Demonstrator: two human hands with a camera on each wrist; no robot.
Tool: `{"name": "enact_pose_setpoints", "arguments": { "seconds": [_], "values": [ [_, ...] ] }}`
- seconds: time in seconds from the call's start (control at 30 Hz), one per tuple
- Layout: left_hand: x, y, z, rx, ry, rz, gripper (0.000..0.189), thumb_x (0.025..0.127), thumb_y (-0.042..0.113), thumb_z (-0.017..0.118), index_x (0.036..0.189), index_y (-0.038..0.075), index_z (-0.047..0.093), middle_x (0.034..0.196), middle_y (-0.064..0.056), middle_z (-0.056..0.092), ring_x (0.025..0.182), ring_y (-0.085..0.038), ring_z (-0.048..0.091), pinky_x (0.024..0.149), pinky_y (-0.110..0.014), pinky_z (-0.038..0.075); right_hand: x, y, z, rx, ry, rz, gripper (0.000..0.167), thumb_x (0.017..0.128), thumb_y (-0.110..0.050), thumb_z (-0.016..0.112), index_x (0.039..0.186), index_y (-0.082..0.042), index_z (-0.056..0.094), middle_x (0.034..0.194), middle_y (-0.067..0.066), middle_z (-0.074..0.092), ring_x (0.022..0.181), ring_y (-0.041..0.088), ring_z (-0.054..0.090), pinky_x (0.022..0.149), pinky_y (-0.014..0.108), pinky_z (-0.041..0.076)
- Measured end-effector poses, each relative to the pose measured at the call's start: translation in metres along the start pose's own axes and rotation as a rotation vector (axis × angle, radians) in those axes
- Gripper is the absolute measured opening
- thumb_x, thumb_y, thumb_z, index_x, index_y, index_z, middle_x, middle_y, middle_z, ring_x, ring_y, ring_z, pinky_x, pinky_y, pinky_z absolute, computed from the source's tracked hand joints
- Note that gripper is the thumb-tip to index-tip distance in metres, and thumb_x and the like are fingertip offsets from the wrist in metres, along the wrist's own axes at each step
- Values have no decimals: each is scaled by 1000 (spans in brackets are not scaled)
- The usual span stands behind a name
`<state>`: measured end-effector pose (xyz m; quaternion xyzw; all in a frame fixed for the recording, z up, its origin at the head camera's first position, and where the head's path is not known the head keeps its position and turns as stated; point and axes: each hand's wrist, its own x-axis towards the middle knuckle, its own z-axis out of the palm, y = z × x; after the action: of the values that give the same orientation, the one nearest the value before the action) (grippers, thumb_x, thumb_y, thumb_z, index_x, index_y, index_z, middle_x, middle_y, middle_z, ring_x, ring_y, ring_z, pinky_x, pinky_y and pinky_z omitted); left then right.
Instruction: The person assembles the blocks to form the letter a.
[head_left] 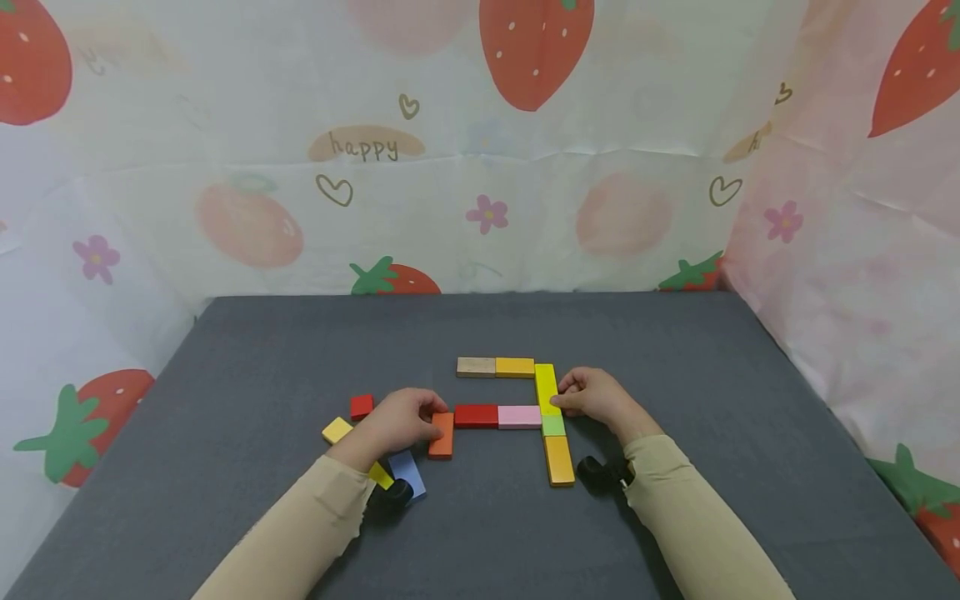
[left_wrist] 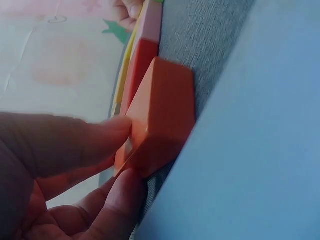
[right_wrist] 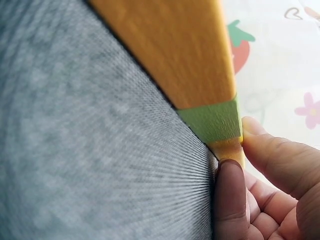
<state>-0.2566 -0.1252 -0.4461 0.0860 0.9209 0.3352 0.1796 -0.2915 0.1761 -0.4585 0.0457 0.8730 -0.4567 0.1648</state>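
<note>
Beige sleeves lie nearest us. Well apart, we record the left hand pinching an orange block just beside a long red block, and the right hand pinching a bright yellow block adjoining a green block.

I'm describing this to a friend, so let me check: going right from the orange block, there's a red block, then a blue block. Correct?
Not quite: going right from the orange block, the red block does come first, but a pink block follows, not a blue one, as the head view shows.
</note>
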Motion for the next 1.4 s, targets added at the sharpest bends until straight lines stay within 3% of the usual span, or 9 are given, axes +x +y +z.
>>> {"name": "enact_pose_setpoints", "arguments": {
  "seconds": [1.03,1.4],
  "values": [
    [-11,4,-3,25,-29,18,25,79,16,70,104,17,65,90,1,58,81,-17,51,72,-31,47,-2,-2,0,-6,-9,0,24,77,-18,73,91,-6,59,75,7,55,72,18,56,67,26,51],
    [-24,-4,-17,49,48,40,31,76,16,74,105,16,65,100,0,60,83,-14,54,76,-32,48,-1,-2,0,2,-1,3,23,78,-18,73,91,-6,59,75,7,54,72,19,55,66,27,50]
  ]
}}
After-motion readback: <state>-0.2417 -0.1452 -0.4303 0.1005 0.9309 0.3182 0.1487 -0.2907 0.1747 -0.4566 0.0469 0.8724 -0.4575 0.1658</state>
